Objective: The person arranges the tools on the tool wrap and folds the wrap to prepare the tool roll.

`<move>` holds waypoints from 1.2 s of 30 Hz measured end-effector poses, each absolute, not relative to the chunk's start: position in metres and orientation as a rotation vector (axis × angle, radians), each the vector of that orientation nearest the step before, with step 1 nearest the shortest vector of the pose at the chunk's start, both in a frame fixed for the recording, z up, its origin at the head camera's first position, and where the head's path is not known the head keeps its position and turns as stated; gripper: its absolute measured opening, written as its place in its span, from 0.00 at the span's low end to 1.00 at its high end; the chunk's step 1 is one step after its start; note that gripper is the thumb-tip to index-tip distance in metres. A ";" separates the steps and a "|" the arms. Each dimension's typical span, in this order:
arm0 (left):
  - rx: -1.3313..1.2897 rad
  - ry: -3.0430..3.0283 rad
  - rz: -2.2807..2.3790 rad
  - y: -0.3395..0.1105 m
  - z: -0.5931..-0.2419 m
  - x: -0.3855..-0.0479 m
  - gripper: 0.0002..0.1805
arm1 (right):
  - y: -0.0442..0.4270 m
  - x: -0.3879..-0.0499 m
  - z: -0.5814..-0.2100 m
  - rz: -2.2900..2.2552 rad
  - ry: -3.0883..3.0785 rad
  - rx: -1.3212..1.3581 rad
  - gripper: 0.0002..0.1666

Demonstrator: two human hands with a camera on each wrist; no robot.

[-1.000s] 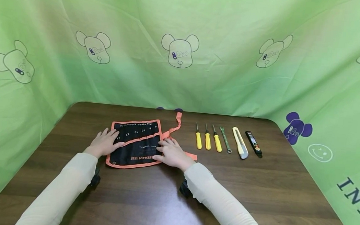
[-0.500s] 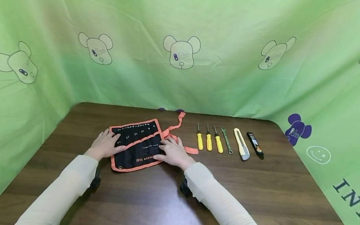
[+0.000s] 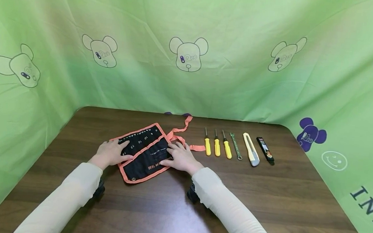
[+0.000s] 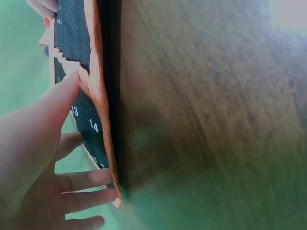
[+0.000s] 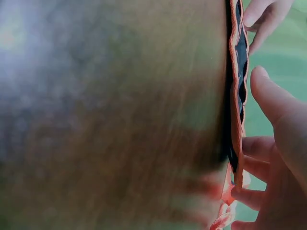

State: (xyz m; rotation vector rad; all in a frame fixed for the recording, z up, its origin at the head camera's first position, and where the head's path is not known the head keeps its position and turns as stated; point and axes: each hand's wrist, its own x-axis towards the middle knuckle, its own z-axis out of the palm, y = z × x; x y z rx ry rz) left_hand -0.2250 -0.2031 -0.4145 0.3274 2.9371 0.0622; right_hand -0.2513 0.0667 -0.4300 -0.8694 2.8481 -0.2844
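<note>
A black tool pouch (image 3: 149, 150) with orange edging and a row of numbered pockets lies flat and slanted on the table in the head view. My left hand (image 3: 109, 153) rests on its left edge with fingers spread. The thumb reaches onto the pocket seam, near the printed 14 in the left wrist view. My right hand (image 3: 182, 159) touches the pouch's right edge, its fingers extended and its palm hiding part of that side. An orange strap (image 3: 180, 132) trails from that edge, one tail toward the back and another to the right.
Right of the pouch, a row of tools lies on the brown table (image 3: 155, 214): several yellow-handled items including a screwdriver (image 3: 216, 147), a green wrench (image 3: 236, 147), a white utility knife (image 3: 251, 150) and a narrow black case (image 3: 265, 151). A green printed curtain (image 3: 137, 88) hangs behind.
The pouch has turned counterclockwise under my hands: its upper left corner came nearer and its lower left corner shifted right. The right strap tail swung farther back. The tools stayed put.
</note>
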 end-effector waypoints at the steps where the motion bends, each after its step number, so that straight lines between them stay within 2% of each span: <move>1: 0.325 2.937 0.059 -0.203 -0.415 -0.225 0.40 | 0.067 -0.252 -0.431 -0.273 2.849 -0.865 0.42; 16: 0.242 2.837 0.125 -0.193 -0.415 -0.222 0.41 | 0.066 -0.254 -0.434 -0.276 2.812 -0.852 0.56; 26: 0.247 2.797 0.166 -0.189 -0.413 -0.218 0.40 | 0.073 -0.257 -0.434 -0.281 2.848 -0.844 0.51; 36: 0.366 2.840 0.192 -0.188 -0.413 -0.219 0.36 | 0.083 -0.262 -0.430 -0.363 2.943 -0.935 0.39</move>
